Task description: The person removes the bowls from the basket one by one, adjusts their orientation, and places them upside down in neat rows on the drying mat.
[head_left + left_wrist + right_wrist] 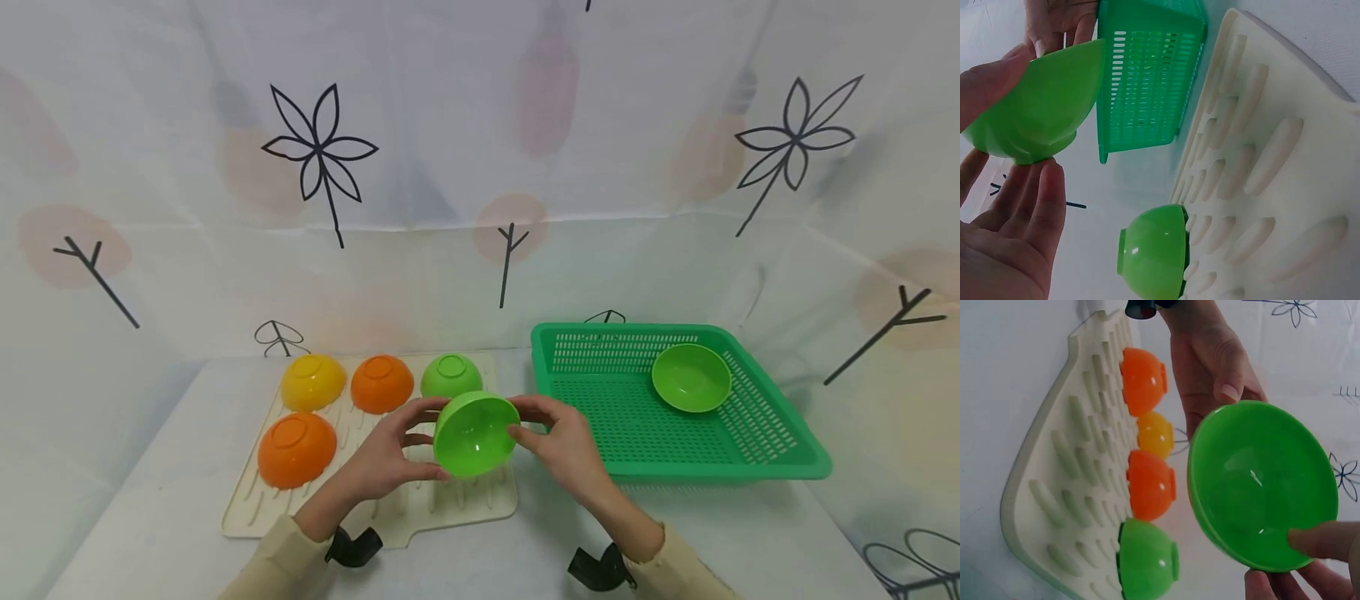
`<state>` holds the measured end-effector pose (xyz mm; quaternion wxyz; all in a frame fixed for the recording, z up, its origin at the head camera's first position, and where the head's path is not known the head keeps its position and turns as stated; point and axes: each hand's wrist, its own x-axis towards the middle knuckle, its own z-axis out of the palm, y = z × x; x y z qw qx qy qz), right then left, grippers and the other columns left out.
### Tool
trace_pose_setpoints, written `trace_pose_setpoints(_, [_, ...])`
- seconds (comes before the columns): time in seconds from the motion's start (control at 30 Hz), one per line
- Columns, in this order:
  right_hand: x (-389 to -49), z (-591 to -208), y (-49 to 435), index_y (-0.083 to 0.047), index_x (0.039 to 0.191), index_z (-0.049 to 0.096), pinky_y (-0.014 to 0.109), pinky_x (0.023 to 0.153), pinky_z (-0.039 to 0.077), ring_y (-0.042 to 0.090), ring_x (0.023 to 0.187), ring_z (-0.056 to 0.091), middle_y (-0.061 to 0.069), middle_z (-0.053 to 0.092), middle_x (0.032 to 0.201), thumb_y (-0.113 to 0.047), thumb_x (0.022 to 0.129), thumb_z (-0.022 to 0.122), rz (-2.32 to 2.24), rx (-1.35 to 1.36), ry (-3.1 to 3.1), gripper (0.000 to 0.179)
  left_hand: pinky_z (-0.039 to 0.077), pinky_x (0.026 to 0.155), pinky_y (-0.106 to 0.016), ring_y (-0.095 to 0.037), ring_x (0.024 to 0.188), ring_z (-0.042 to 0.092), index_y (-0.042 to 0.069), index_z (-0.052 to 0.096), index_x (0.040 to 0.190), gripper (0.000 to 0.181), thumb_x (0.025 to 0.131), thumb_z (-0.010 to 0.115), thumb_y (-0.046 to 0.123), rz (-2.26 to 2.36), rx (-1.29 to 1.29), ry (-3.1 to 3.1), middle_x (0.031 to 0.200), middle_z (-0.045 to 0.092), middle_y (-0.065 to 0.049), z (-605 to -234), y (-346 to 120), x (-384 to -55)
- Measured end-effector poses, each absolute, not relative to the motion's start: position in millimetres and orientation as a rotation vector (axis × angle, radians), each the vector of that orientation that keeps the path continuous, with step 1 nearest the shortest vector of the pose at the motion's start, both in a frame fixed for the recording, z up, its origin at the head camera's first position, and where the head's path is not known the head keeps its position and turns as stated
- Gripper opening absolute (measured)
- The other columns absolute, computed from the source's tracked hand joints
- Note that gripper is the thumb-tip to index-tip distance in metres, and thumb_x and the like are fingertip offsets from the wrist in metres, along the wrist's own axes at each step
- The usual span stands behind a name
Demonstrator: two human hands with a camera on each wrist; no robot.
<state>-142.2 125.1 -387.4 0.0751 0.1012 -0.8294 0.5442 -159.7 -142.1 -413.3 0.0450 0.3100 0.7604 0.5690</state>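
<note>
Between both hands, above the drying mat (pixel 450 508), a green bowl (pixel 476 435) is tilted so its inside faces me. My left hand (pixel 390 450) grips its left side, thumb at the lower rim and fingers behind, as the left wrist view shows. On the other side my right hand (pixel 564 440) pinches the rim, its thumb inside the bowl in the right wrist view. Upside down on the mat sit another green bowl (pixel 452 377), a yellow bowl (pixel 312 382) and two orange bowls, one at the back (pixel 382 384) and one in front (pixel 297 450).
A green plastic basket (pixel 765 477) with slotted walls stands to the right of the mat. One green bowl (pixel 692 378) lies inside it, open side up. A patterned cloth (pixel 420 183) hangs behind the white table surface (pixel 172 467).
</note>
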Motion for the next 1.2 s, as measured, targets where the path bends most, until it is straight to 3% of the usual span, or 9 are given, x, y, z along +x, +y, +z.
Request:
trace_pose_setpoints(0.27, [-140, -384, 125, -0.009, 0.130, 0.064, 0.031, 0.087, 0.057, 0.025, 0.111, 0.064, 0.007, 0.067, 0.121, -0.013, 0.082, 0.083, 1.872, 0.339, -2.492, 0.052, 0.055, 0.093, -0.042, -0.022, 0.124, 0.052, 0.017, 0.052, 0.141, 0.079, 0.072, 0.088, 0.002, 1.769, 1.019, 2.375, 0.137, 0.054, 0.000, -410, -145, -159])
trace_pose_setpoints(0.47, [-137, -380, 124, -0.012, 0.139, 0.057, 0.038, 0.096, 0.053, 0.025, 0.119, 0.060, 0.005, 0.063, 0.130, -0.024, 0.086, 0.079, 1.808, 0.460, -2.593, 0.058, 0.055, 0.093, -0.036, -0.021, 0.125, 0.051, 0.017, 0.055, 0.140, 0.073, 0.075, 0.088, 0.007, 1.715, 1.079, 2.457, 0.141, 0.051, 0.001, -406, -149, -158])
trace_pose_setpoints(0.77, [-133, -377, 122, -0.016, 0.143, 0.054, 0.052, 0.096, 0.049, 0.030, 0.124, 0.055, 0.004, 0.062, 0.131, -0.039, 0.095, 0.066, 1.762, 0.422, -2.660, 0.055, 0.054, 0.089, -0.036, -0.021, 0.126, 0.050, 0.017, 0.061, 0.138, 0.069, 0.075, 0.088, 0.013, 1.594, 1.196, 2.572, 0.144, 0.051, 0.000, -403, -149, -154])
trace_pose_setpoints(1.1, [-132, -379, 118, -0.009, 0.140, 0.056, 0.045, 0.097, 0.051, 0.024, 0.116, 0.061, 0.005, 0.065, 0.123, -0.035, 0.098, 0.064, 1.845, 0.394, -2.603, 0.051, 0.053, 0.088, -0.035, -0.021, 0.125, 0.049, 0.014, 0.061, 0.138, 0.074, 0.070, 0.090, 0.008, 1.629, 1.283, 2.555, 0.143, 0.053, -0.003, -404, -145, -151])
trace_pose_setpoints(1.2, [-132, -378, 119, -0.007, 0.141, 0.054, 0.039, 0.096, 0.052, 0.024, 0.115, 0.061, 0.008, 0.064, 0.124, -0.034, 0.099, 0.062, 1.894, 0.435, -2.588, 0.050, 0.053, 0.090, -0.035, -0.020, 0.126, 0.049, 0.015, 0.056, 0.142, 0.078, 0.071, 0.090, 0.014, 1.643, 1.246, 2.537, 0.144, 0.052, -0.002, -405, -145, -152])
